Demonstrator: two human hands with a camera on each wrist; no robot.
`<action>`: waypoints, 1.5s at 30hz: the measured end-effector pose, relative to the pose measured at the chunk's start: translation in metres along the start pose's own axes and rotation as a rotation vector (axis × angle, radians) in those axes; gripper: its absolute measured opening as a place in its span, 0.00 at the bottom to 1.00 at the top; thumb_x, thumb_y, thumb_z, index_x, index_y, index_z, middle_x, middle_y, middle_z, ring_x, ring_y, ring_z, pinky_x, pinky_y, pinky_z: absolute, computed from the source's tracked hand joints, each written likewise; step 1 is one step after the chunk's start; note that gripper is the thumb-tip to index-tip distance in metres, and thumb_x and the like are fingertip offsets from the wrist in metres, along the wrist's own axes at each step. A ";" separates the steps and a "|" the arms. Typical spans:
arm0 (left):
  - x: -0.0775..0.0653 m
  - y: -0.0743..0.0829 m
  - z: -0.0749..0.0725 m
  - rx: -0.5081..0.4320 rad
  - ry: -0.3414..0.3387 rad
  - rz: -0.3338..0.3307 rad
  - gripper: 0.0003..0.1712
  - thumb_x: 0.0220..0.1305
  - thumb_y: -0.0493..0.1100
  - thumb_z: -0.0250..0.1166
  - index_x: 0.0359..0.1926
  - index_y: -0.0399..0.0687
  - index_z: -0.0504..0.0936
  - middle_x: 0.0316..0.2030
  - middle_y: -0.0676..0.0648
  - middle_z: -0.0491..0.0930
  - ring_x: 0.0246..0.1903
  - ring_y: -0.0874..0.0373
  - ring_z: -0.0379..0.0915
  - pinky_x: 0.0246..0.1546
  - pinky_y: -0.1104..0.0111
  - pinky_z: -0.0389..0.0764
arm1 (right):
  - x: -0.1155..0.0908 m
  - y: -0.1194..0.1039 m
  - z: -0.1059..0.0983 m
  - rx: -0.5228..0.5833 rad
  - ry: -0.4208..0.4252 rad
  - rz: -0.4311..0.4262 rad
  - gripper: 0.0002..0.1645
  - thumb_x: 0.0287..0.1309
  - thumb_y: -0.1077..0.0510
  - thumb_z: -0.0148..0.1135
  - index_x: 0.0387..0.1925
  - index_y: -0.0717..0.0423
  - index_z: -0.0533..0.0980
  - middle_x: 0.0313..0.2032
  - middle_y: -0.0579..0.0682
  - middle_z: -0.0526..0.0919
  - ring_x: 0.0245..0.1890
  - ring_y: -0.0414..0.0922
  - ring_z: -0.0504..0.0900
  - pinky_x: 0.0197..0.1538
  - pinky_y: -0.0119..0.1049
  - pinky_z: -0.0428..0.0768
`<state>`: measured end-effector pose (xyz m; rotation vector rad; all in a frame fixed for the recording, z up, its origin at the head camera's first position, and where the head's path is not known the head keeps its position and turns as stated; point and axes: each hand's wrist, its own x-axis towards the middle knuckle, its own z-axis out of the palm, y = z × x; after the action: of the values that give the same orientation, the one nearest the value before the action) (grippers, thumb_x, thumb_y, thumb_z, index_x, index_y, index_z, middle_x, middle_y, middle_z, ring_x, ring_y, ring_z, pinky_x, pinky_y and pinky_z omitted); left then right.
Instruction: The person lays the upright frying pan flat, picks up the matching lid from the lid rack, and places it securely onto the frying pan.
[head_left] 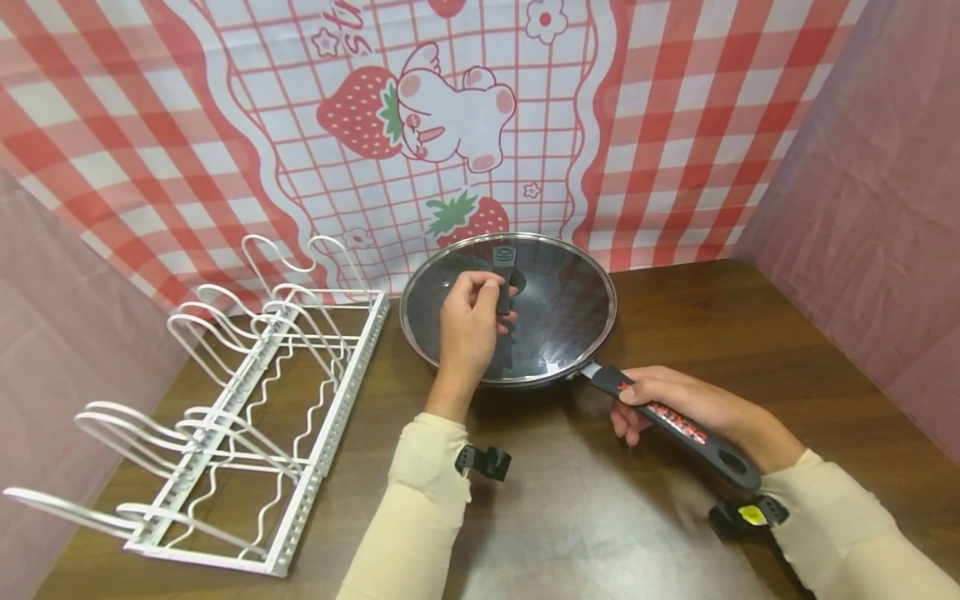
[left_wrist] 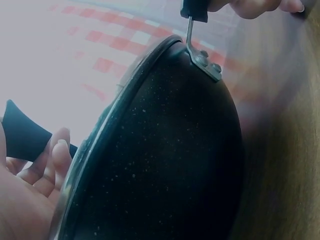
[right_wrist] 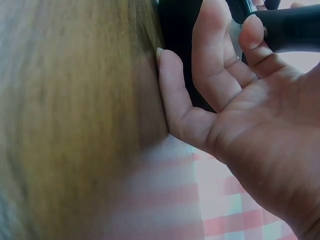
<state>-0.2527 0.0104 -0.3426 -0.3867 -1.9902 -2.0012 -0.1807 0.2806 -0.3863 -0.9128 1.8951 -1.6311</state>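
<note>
A dark frying pan point(left_wrist: 170, 135) with a clear glass lid point(head_left: 570, 300) on top is at the back middle of the wooden table. My left hand point(head_left: 471, 321) grips the black lid knob point(head_left: 504, 258), its fingers curled round it. In the left wrist view the same lid knob point(left_wrist: 25, 137) lies between the fingers of my left hand point(left_wrist: 30, 200). My right hand point(head_left: 675, 400) holds the pan's black handle point(head_left: 675, 425), thumb on top. Seen from the right wrist, the thumb and fingers of my right hand point(right_wrist: 240, 100) are at the handle point(right_wrist: 295, 30).
A white metal rack point(head_left: 300, 467) with several upright wire loops stands on the table's left side. Behind the pan hangs a red-and-white checked cloth point(head_left: 682, 125) with strawberry prints. Pink fabric point(head_left: 870, 208) borders the right side of the wooden table point(head_left: 570, 517).
</note>
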 end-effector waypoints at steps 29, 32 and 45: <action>0.001 -0.003 -0.014 0.086 0.017 0.017 0.15 0.71 0.43 0.56 0.53 0.41 0.73 0.30 0.43 0.86 0.23 0.41 0.83 0.22 0.68 0.79 | 0.005 0.002 0.002 0.023 0.009 0.006 0.16 0.74 0.64 0.40 0.42 0.74 0.73 0.33 0.72 0.78 0.30 0.56 0.84 0.39 0.47 0.83; 0.002 -0.002 -0.014 0.089 0.014 0.013 0.15 0.71 0.44 0.56 0.53 0.41 0.73 0.30 0.44 0.86 0.22 0.41 0.83 0.22 0.69 0.79 | 0.005 0.002 0.002 0.046 0.004 -0.003 0.17 0.74 0.65 0.40 0.44 0.77 0.71 0.33 0.73 0.78 0.31 0.55 0.84 0.39 0.47 0.84; 0.001 -0.001 -0.013 0.115 -0.013 -0.015 0.16 0.73 0.48 0.55 0.53 0.43 0.75 0.29 0.47 0.86 0.21 0.48 0.81 0.23 0.68 0.78 | 0.000 0.001 0.004 0.089 0.022 0.003 0.20 0.76 0.64 0.39 0.47 0.84 0.67 0.33 0.74 0.78 0.31 0.51 0.84 0.38 0.49 0.84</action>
<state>-0.2533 -0.0026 -0.3430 -0.3606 -2.1097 -1.8865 -0.1780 0.2786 -0.3878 -0.8588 1.8218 -1.7158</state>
